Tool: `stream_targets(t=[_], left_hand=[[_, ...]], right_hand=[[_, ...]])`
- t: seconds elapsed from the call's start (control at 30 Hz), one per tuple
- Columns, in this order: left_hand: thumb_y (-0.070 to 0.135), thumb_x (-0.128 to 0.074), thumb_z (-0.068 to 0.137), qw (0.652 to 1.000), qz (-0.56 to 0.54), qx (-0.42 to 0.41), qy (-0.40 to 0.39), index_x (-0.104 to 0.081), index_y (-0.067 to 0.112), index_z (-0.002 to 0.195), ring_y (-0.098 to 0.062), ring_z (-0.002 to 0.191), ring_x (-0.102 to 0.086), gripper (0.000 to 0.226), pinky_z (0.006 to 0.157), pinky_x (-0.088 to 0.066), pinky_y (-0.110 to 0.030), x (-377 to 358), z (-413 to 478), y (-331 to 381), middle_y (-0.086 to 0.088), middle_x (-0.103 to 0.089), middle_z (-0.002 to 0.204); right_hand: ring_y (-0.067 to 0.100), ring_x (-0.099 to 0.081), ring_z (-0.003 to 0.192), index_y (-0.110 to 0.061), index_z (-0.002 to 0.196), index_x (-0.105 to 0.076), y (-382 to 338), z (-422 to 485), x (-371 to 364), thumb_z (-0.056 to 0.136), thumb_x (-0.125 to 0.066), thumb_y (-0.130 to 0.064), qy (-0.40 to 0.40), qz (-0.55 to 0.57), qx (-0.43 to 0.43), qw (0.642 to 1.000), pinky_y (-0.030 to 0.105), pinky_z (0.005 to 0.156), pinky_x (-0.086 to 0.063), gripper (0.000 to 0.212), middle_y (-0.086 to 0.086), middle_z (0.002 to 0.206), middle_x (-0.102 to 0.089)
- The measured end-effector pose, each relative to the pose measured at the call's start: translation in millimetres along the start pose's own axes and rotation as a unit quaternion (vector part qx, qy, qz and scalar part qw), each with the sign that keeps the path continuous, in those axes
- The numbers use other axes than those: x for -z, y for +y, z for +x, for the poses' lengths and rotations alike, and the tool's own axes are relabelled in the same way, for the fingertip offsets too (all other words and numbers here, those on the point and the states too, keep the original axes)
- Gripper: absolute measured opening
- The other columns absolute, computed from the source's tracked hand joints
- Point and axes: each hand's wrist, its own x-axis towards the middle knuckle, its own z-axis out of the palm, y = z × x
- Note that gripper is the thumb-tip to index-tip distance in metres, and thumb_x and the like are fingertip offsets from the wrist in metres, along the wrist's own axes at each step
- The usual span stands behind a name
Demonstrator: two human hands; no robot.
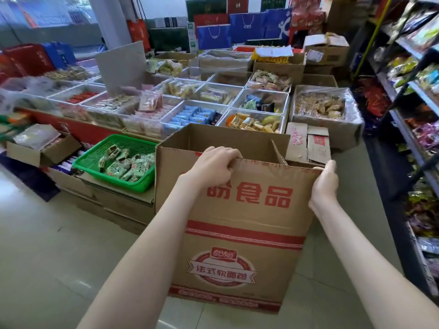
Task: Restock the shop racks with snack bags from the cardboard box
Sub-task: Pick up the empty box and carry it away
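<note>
Gripping the cardboard box (237, 210) by its top rim, the left hand (211, 167) curls its fingers over the near edge. The right hand (325, 181) clasps the corner. The box is just right of the green basket (95, 160), with the shop racks (418, 91) farther right.

Logged pale tiled floor (47, 245). Found directly on it, at left, stacked brown cartons (123, 205), with a dark mat (31, 181) beside them at far left. Found a green basket (95, 155) of wrapped packets resting on the topmost carton. Noted behind these a red-fronted display stand (78, 132), loaded with clear trays (283, 103) set edge to edge and filled with wrapped snacks. Noted at back right a plastic-lined carton (332, 134) of loose packets. Recorded along the right a dark rack (399, 233), shelves packed with snack bags (425, 136).
</note>
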Motion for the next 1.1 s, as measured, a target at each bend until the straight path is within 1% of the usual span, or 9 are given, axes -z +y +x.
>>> stream_targets(t=[0.07, 0.2, 0.4, 0.53, 0.7, 0.77, 0.83, 1.0, 1.1], left_hand=[[0.003, -0.045, 0.083, 1.0, -0.012, -0.012, -0.007, -0.056, 0.018, 0.118, -0.017, 0.108, -0.049, 0.039, 0.081, -0.022, -0.024, -5.5, 13.9, 22.0, 0.006, -0.058, 0.106], [0.004, -0.047, 0.083, 0.999, -0.025, -0.024, -0.021, -0.057, 0.019, 0.117, -0.02, 0.108, -0.05, 0.038, 0.081, -0.025, -0.026, -30.2, 44.5, 81.1, 0.001, -0.061, 0.113], [0.001, -0.049, 0.079, 0.993, -0.078, 0.012, -0.092, -0.059, 0.021, 0.1, -0.027, 0.096, -0.056, 0.031, 0.071, -0.039, -0.032, -107.4, 83.4, 167.0, 0.0, -0.059, 0.093], [0.0, -0.046, 0.078, 0.991, -0.076, 0.032, -0.101, -0.062, 0.016, 0.103, -0.025, 0.094, -0.055, 0.033, 0.068, -0.038, -0.03, -170.4, 85.9, 198.1, 0.002, -0.057, 0.092], [-0.001, -0.047, 0.079, 0.99, -0.064, 0.049, -0.118, -0.059, 0.013, 0.102, -0.028, 0.095, -0.054, 0.03, 0.066, -0.043, -0.034, -251.8, 73.8, 198.8, -0.005, -0.061, 0.097], [-0.001, -0.049, 0.082, 0.988, -0.058, 0.045, -0.134, -0.06, 0.014, 0.108, -0.027, 0.093, -0.054, 0.032, 0.067, -0.043, -0.035, -283.8, 68.3, 195.0, -0.005, -0.06, 0.095], [0.002, -0.051, 0.085, 0.986, -0.041, 0.034, -0.16, -0.061, 0.013, 0.111, -0.028, 0.095, -0.054, 0.031, 0.07, -0.042, -0.036, -316.1, 63.7, 188.1, -0.006, -0.06, 0.097], [0.006, -0.06, 0.085, 0.979, 0.02, 0.006, -0.201, -0.065, 0.013, 0.113, -0.026, 0.094, -0.055, 0.029, 0.075, -0.038, -0.033, -397.3, 53.8, 163.4, -0.005, -0.062, 0.097], [0.002, -0.061, 0.083, 0.968, 0.065, -0.005, -0.243, -0.067, 0.012, 0.109, -0.025, 0.088, -0.056, 0.029, 0.071, -0.039, -0.032, -442.1, 40.1, 149.6, -0.005, -0.062, 0.093]], right_hand=[[0.02, -0.064, 0.097, -0.021, 0.102, -0.066, -5.8, 14.4, 22.1, 0.085, -0.029, -0.055, 0.012, 0.004, -0.007, 1.0, 0.038, 0.093, -0.051, 0.053, -0.003, 0.101, -0.069], [0.021, -0.061, 0.094, -0.021, 0.08, -0.052, -22.5, 43.4, 83.0, 0.09, -0.027, -0.049, 0.031, 0.007, -0.034, 0.999, 0.039, 0.092, -0.051, 0.039, -0.003, 0.087, -0.059], [0.022, -0.06, 0.105, -0.021, 0.104, -0.055, -25.4, 93.5, 186.3, 0.083, -0.029, -0.059, 0.079, -0.018, -0.058, 0.995, 0.038, 0.096, -0.048, 0.05, 0.003, 0.114, -0.062], [0.013, -0.049, 0.061, -0.021, 0.063, -0.039, -8.8, 108.8, 231.6, 0.093, -0.032, -0.049, 0.08, -0.035, -0.054, 0.995, 0.026, 0.06, -0.043, 0.042, -0.005, 0.064, -0.049], [0.01, -0.056, 0.058, -0.012, 0.065, -0.053, 36.1, 128.7, 279.2, 0.097, -0.038, -0.05, -0.109, -0.156, -0.035, 0.981, 0.027, 0.064, -0.046, 0.052, 0.001, 0.062, -0.058], [0.012, -0.064, 0.074, -0.015, 0.075, -0.065, 58.1, 142.1, 299.1, 0.092, -0.052, -0.046, -0.213, -0.255, -0.025, 0.943, 0.032, 0.081, -0.047, 0.038, 0.0, 0.074, -0.068], [0.012, -0.062, 0.088, -0.02, 0.083, -0.07, 83.6, 158.0, 315.7, 0.084, -0.067, -0.041, -0.279, -0.396, -0.009, 0.875, 0.031, 0.09, -0.045, 0.021, -0.006, 0.086, -0.07], [0.022, -0.058, 0.091, -0.023, 0.095, -0.066, 155.4, 189.3, 325.9, 0.088, -0.061, -0.043, -0.306, -0.657, 0.028, 0.689, 0.032, 0.073, -0.045, 0.021, 0.0, 0.09, -0.066], [0.027, -0.057, 0.1, -0.022, 0.11, -0.063, 211.7, 201.1, 324.3, 0.095, -0.052, -0.036, -0.297, -0.723, 0.055, 0.621, 0.029, 0.073, -0.04, 0.023, 0.005, 0.101, -0.065]])
